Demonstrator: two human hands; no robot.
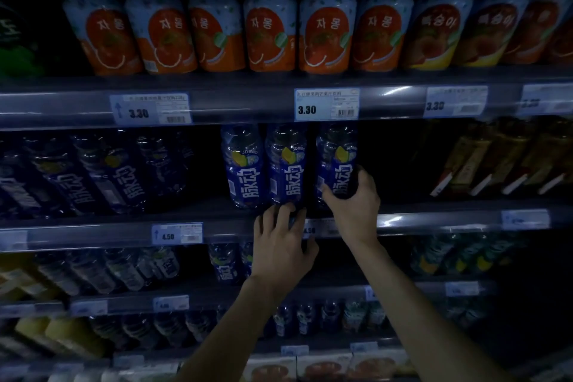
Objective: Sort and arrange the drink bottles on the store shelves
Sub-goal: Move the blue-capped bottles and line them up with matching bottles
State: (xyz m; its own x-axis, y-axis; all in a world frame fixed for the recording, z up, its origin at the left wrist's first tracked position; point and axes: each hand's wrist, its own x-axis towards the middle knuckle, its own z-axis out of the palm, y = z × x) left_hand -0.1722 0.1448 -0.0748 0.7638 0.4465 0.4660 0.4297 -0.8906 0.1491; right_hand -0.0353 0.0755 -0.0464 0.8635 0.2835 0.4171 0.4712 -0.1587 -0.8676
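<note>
Three blue-labelled drink bottles stand upright in a row at the front of the middle shelf (pixel 434 220), just above the centre of the view. The right hand (pixel 353 198) wraps the lower body of the right bottle (pixel 336 161), thumb on its left side and fingers curled round its right side, clamped on it. The left hand (pixel 280 245), at 6 o'clock from the middle bottle (pixel 286 164), reaches up with its fingers slightly spread, the fingertips (pixel 286 208) touching that bottle's base at the shelf edge; whether they actually grip it cannot be told. The left bottle (pixel 242 164) stands untouched, just beside the middle one. At 9 o'clock from the trio, more of the same blue bottles (pixel 105 174) lean in the dim light. At 12 o'clock, on the shelf above, a row of orange-and-blue cans (pixel 269 29) stands over 3.30 price tags (pixel 327 104). At 3 o'clock, brown-labelled bottles (pixel 502 158) stand tilted. A 4.50 price tag (pixel 176 233) sits on the shelf rail at 8 o'clock from the hands.
</note>
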